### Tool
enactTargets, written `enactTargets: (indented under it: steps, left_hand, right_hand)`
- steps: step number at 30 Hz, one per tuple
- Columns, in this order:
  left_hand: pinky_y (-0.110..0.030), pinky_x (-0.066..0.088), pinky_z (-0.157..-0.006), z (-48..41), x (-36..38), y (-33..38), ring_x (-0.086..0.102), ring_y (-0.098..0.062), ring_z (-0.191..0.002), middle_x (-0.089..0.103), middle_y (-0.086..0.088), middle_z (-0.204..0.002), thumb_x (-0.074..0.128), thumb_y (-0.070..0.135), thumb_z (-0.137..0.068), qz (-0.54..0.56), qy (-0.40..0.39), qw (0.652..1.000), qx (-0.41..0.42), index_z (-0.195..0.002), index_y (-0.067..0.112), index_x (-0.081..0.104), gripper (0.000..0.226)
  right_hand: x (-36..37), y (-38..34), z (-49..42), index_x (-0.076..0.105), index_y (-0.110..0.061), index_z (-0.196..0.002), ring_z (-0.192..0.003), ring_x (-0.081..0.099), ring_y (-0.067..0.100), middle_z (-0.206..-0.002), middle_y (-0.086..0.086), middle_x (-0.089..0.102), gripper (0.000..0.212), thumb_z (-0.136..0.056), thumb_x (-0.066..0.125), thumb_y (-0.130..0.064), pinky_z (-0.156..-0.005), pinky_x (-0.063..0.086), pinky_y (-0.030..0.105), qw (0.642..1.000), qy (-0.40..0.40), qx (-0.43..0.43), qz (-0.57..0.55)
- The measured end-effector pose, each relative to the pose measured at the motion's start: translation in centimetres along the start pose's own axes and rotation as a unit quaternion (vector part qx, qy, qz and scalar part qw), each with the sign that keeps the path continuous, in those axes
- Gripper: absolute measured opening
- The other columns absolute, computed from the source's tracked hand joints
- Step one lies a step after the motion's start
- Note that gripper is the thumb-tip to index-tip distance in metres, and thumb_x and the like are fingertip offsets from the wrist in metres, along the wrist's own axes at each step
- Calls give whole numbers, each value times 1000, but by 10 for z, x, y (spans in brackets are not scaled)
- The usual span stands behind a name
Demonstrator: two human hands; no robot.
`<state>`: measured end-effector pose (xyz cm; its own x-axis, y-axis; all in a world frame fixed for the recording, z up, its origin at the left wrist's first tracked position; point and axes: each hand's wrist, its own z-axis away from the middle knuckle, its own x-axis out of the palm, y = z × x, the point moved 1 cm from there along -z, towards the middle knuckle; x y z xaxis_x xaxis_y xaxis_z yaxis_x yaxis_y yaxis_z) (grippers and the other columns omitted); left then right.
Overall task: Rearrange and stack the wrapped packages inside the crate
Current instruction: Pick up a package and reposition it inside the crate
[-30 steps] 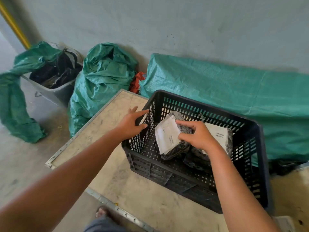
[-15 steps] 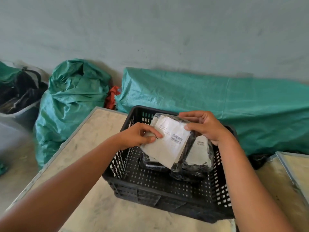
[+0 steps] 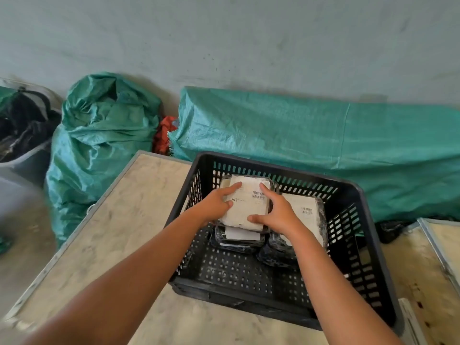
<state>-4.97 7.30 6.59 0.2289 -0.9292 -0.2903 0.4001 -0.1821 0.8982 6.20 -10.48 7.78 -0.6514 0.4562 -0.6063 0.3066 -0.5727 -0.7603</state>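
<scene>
A black slatted plastic crate [image 3: 353,195] stands on a pale table. Inside it, a wrapped package with a white barcode label [image 3: 249,202] lies flat on top of another wrapped package [image 3: 239,239] at the back left. A third wrapped package [image 3: 308,212] lies to its right. My left hand [image 3: 215,204] rests on the top package's left side. My right hand [image 3: 276,212] presses on its right side, fingers spread over the label. Both hands lie flat on it rather than closed around it.
The table [image 3: 119,235] has a metal edge, and a second table [image 3: 445,242] sits at the right. Behind stand a stuffed green sack [image 3: 104,143], a long green tarp-covered heap [image 3: 311,143] and a grey bin [image 3: 25,150] at the far left.
The package was held tilted above the crate by both hands; now it lies flat on the left stack with both hands pressing on it. The camera view has shifted closer.
</scene>
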Motion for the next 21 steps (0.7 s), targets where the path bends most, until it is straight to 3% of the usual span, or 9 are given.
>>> enactTargets:
  steps: [3,5,9,14,17,21]
  left_hand:
    - [-14,48,-52,-9,10,-15,59,-11,-76,49,-7,-148,48,2,-104,-11,29,999,-20,-151,44,40,64]
    - [-16,53,-61,-11,13,-25,63,-14,-90,49,-5,-147,51,1,-102,-9,38,999,-21,-151,45,41,66]
    - [-37,56,-96,-16,14,-32,59,-22,-120,48,-5,-150,58,-2,-98,-21,35,999,-3,-154,42,37,75]
    - [-45,47,-108,-18,9,-36,50,-27,-129,41,-7,-147,74,8,-90,-80,-22,996,-29,-156,52,22,95]
    - [-49,41,-113,-15,8,-37,43,-28,-135,33,-6,-152,80,15,-84,-127,-69,988,-60,-154,59,7,110]
    - [-51,30,-119,-15,8,-39,28,-33,-147,11,-7,-166,79,16,-85,-146,-71,984,-74,-154,58,2,111]
  right_hand:
    - [14,8,-4,26,-24,-161,-145,36,24,-161,5,36,116,-68,95,-23,-110,32,31,1000,-1,9,7]
    - [21,11,-6,26,-24,-161,-145,36,25,-161,7,35,115,-69,95,-20,-111,30,30,1000,6,5,12]
    - [26,17,-10,24,-29,-161,-149,29,29,-166,12,22,114,-71,93,-19,-120,30,47,1000,7,4,13]
    - [23,30,-9,20,-30,-162,-155,0,21,-168,-1,-20,109,-77,89,-27,-123,16,43,999,-7,-13,44]
    - [21,33,-12,16,-27,-163,-155,1,19,-167,-5,-19,106,-82,84,-30,-123,17,43,997,-39,-12,63]
    - [23,34,-17,8,-24,-163,-155,0,19,-166,-5,-24,104,-88,79,-31,-124,17,42,994,-73,-13,85]
